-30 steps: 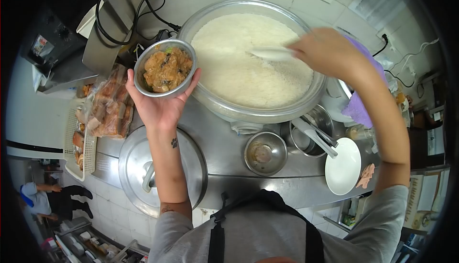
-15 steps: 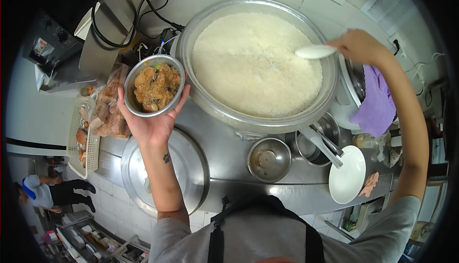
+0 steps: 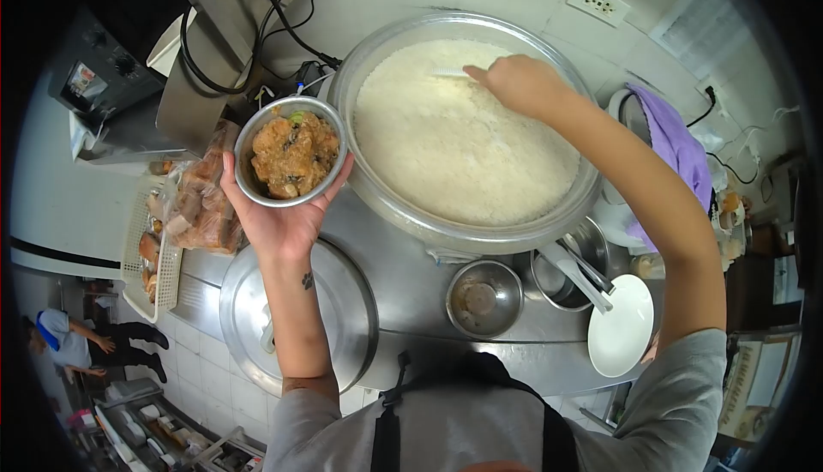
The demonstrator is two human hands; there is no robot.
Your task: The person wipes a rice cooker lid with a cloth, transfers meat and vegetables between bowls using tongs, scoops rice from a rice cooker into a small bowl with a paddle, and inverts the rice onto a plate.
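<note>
In the upper left, our left hand holds up the metal bowl of chunky brown food, its fingers spread apart and clamped around the bowl's underside and sides. Near the top centre, our right hand has its fingers closed on a white scoop over the white rice in the large pot; we cannot tell whether the scoop touches the rice. On the tabletop below, a round metal lid lies partly under our left forearm. Right of centre, a stained small bowl sits near a white oval dish. Left of the lid, a bag of brown pieces leans over a pale basket. A purple cloth hangs at upper right.
</note>
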